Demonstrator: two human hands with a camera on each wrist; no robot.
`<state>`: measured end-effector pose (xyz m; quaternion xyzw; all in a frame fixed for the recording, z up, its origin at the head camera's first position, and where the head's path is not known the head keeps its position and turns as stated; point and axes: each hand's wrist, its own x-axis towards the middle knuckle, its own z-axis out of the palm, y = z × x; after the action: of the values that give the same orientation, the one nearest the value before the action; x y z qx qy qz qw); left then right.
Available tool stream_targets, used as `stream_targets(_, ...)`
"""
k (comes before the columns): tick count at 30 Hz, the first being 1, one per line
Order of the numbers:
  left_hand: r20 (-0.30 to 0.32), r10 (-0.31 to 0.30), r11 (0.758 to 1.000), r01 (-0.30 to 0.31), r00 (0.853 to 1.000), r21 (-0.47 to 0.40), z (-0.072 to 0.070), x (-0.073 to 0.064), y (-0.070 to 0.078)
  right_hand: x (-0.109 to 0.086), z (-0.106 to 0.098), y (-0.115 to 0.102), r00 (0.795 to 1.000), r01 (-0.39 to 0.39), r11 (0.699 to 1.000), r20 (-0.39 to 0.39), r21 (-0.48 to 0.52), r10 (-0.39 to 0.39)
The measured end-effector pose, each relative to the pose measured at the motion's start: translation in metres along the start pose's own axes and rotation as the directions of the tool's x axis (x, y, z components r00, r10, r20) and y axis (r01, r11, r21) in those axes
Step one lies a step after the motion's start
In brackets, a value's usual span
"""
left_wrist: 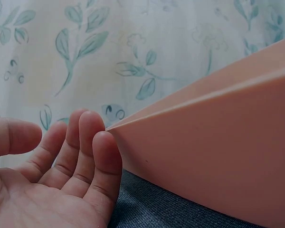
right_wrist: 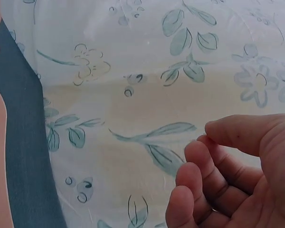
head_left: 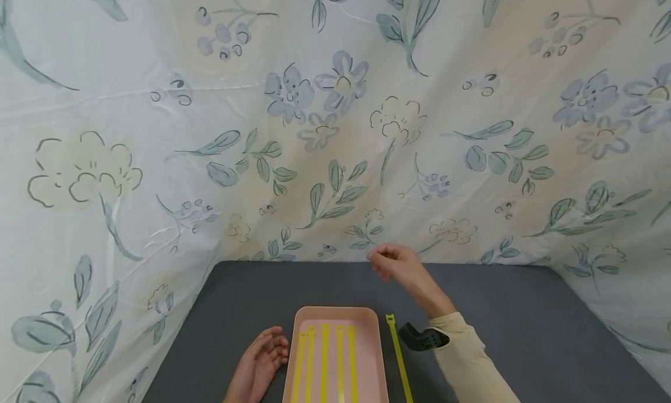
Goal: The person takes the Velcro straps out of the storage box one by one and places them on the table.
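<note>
A pink tray (head_left: 369,356) lies on the dark table with several yellow cable ties (head_left: 324,362) side by side in it, their heads towards the far end. One more yellow cable tie (head_left: 398,356) lies on the table just right of the tray. My left hand (head_left: 260,359) is palm up at the tray's left side, fingers relaxed; in the left wrist view its fingertips (left_wrist: 107,145) are right at the tray's rim. Over the table's far edge, my right hand (head_left: 395,266) is raised with loosely bent fingers and nothing in it, thumb near the index fingertip.
The dark grey table (head_left: 251,292) ends at a floral curtain (head_left: 335,158) behind it, which also hangs at both sides. A black band (head_left: 421,337) sits on the right wrist, over a cream sleeve (head_left: 466,356).
</note>
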<state>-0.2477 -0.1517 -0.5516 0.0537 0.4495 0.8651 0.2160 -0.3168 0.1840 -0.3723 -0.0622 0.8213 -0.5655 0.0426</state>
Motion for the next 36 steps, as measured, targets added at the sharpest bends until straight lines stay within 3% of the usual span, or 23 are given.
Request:
stream_targets(15, -0.009, 0.008, 1.0, -0.008, 1.0, -0.015, 0.0, 0.0, -0.001, 0.002, 0.019, -0.007, 0.995, 0.052, 0.998, 0.083, -0.019, -0.05)
stream_targets(28, -0.021, -0.009, 1.0, 0.009, 1.0, -0.002, 0.0, -0.001, 0.002, -0.003, 0.027, 0.016, 0.98, 0.09, 0.992, 0.183, -0.086, -0.073)
stream_targets(36, 0.013, 0.001, 1.0, -0.001, 1.0, -0.012, -0.001, 0.0, 0.001, -0.006, 0.036, 0.03, 0.984, 0.056, 0.99, 0.174, -0.127, -0.033)
